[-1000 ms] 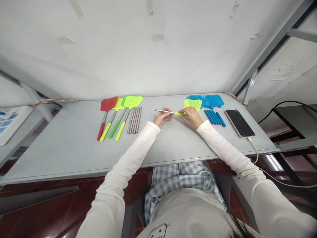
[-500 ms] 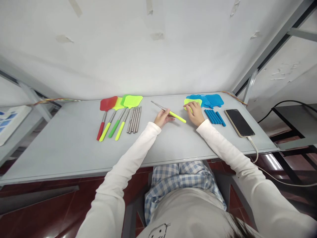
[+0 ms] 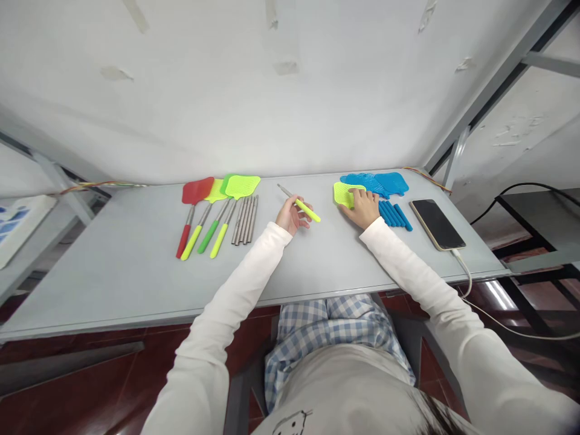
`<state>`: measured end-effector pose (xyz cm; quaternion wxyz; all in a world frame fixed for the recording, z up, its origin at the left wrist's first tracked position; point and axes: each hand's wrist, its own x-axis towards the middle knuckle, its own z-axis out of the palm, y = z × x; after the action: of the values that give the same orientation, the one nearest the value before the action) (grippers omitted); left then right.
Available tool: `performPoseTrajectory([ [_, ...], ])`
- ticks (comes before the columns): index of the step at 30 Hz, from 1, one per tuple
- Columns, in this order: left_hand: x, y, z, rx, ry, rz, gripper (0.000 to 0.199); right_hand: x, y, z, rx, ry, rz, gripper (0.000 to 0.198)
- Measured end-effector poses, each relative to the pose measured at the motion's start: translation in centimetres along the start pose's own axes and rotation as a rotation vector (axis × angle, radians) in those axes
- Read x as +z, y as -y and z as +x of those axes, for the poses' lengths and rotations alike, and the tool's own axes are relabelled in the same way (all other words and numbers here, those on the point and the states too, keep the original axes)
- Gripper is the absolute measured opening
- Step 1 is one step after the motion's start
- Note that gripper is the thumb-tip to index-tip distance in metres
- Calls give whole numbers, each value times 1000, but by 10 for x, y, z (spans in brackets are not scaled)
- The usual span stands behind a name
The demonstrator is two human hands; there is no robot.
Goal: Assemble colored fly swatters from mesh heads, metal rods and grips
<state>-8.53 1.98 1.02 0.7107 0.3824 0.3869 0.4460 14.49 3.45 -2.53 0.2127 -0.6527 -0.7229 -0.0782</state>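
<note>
My left hand is closed on a fly swatter handle, a thin metal rod with a yellow-green grip, tilted with the grip towards the right. The hand's lower fingers are loosely curled. On the right, my right hand has its fingers over a yellow-green perforated fly swatter head and its thumb at the near edge. Part of that head is hidden under the fingers. Just behind it lie several blue swatter heads, and several blue grips sit in a row beside my right wrist.
Left of my hands lie several assembled fly swatters, among them a red one and a yellow-green one. Beside them is a row of metal rods. A phone with a white cable lies at the table's right end.
My left hand has shifted slightly left, and the grip's end has come closer to it. My right hand has moved right and down across the yellow-green head, uncovering more of its left side.
</note>
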Motion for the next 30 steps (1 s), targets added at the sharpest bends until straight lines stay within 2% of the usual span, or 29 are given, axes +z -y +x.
performPoseTrajectory([
  [4,0,-2,-2,-11,37,16,34,-12,2,2,-2,-134,79,43],
  [9,3,-4,-6,64,83,63,38,-30,-6,9,165,-290,225,48],
  [12,2,-5,-8,114,144,166,37,-29,-15,15,291,-352,461,44],
  [15,-1,-6,-10,256,157,455,34,-24,-18,19,519,-305,915,31],
  [18,-2,-8,-14,414,65,854,29,-22,-15,21,807,-148,1365,15],
  [20,-1,-8,-16,425,-3,1064,27,-23,-11,20,901,-45,1557,6],
  [21,-1,-8,-17,410,-27,1142,28,-25,-9,19,906,5,1633,2],
  [25,2,-4,-19,396,-54,1357,36,-31,0,15,803,153,1839,15],
  [30,2,0,-19,446,-121,1435,40,-33,8,12,643,159,1880,18],
])
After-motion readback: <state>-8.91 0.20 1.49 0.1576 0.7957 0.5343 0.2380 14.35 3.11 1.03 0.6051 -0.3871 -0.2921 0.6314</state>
